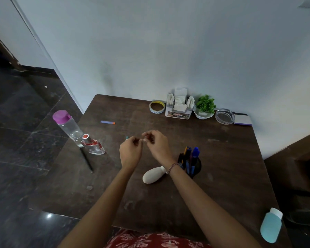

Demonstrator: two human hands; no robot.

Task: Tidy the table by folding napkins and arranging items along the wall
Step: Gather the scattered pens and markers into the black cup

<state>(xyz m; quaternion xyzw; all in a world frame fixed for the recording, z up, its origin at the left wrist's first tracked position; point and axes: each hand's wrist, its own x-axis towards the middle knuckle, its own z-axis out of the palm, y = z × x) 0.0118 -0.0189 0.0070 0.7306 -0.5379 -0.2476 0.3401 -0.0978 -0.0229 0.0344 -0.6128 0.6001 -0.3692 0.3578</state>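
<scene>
1. Over the middle of the counter (222, 176), the left hand (130, 151) and the right hand (157, 145) are hovering with fingertips nearly meeting. Each grip is curling in tight, as if pinching something tiny, but I cannot tell whether anything is between the fingers. A small teal thing (127, 138) is showing just beyond the left knuckles; whether it is being held or is lying on the counter is unclear.
2. The napkins (180, 100) are standing in a white holder (179, 114) at the far edge against the wall (168, 51). They are lining up with a tape roll (157, 106), a small plant (205, 104), a glass ashtray (224, 116) and a notepad (243, 120).
3. Other things are waiting away from the wall:
   - a purple-capped bottle (68, 128), a perfume bottle (94, 145) and a black pen (86, 160) at the left edge;
   - a blue-and-orange stick (107, 122) further back;
   - a white bottle (153, 175) lying on its side and a pen cup (191, 165) by the right wrist;
   - a blue bottle (271, 225) at the near right corner.
4. The hands are probably sorting out one small piece. Doing it well likely means keeping the pinch low over the counter and setting the piece in the free stretch left of the tape roll. The purple-capped bottle is standing at the very edge, so lifting it is safer than sliding it.
</scene>
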